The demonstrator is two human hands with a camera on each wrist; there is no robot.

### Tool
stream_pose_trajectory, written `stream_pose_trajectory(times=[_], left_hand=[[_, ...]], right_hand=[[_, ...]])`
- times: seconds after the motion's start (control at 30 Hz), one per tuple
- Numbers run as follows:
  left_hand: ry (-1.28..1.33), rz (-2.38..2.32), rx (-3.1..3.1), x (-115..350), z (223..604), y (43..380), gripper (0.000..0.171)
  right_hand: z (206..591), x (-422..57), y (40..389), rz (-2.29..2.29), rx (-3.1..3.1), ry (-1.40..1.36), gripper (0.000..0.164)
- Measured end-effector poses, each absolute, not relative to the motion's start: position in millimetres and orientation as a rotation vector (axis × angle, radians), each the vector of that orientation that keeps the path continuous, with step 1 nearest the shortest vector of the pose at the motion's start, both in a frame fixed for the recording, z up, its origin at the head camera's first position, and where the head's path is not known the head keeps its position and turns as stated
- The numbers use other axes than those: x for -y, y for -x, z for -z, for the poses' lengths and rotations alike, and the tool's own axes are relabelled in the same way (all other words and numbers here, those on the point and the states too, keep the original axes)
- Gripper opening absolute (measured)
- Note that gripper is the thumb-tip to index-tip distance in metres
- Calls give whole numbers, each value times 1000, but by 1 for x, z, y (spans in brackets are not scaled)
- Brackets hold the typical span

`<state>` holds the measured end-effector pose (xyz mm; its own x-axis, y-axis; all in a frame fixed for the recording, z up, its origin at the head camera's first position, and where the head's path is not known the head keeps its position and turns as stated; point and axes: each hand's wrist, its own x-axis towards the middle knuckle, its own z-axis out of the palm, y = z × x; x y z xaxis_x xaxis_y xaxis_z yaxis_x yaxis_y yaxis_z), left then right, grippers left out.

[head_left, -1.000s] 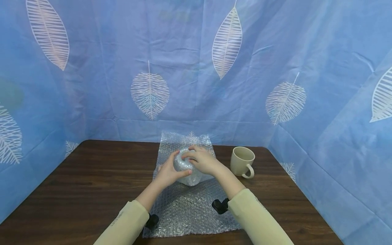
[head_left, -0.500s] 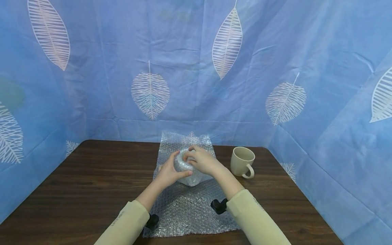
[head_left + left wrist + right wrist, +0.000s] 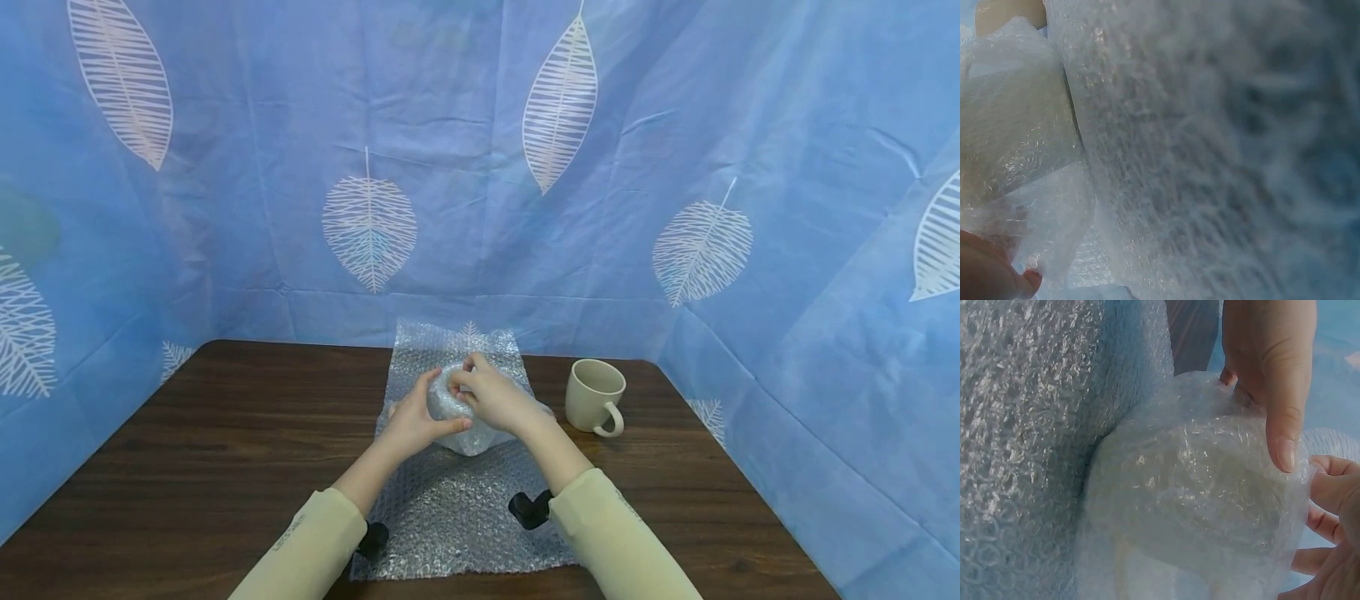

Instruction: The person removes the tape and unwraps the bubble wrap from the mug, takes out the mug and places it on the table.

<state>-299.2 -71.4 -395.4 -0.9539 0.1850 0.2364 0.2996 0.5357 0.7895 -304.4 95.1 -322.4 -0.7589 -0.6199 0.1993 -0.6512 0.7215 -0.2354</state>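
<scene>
A pale mug-like thing wrapped in bubble wrap [image 3: 467,439] stands on the far half of a bubble wrap sheet [image 3: 465,525]. My left hand [image 3: 412,423] holds its left side, thumb across the front. At its top, my right hand [image 3: 497,398] has curled fingers at the wrap over the mouth; the fingertips are partly hidden. In the right wrist view, the wrapped mug [image 3: 1191,487] shows a handle-like outline low down, with the left thumb [image 3: 1282,419] pressing near its upper rim. The left wrist view shows the wrapped side [image 3: 1016,125] close up.
An unwrapped cream mug [image 3: 592,398] stands to the right on the dark wooden table [image 3: 225,450], handle facing front right. Blue leaf-patterned cloth [image 3: 450,208] encloses the back and sides. Black wrist-worn pieces [image 3: 530,510] sit over the sheet.
The right hand's fingers have curled further in at the wrap's top, and its forearm has shifted slightly left. The left hand keeps its hold; the wrapped mug stays in place.
</scene>
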Motion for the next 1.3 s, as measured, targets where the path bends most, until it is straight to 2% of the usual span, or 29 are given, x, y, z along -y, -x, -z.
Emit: stream_pose_trajectory(times=[1.17,1.3], left_hand=[[438,1396,2654,72,398,300,106],[437,1407,2649,73,398,300,105]], right_hand=[[326,-104,304,-727,2825,-1157,7],[322,-108,305,-871,2826,-1136,8]])
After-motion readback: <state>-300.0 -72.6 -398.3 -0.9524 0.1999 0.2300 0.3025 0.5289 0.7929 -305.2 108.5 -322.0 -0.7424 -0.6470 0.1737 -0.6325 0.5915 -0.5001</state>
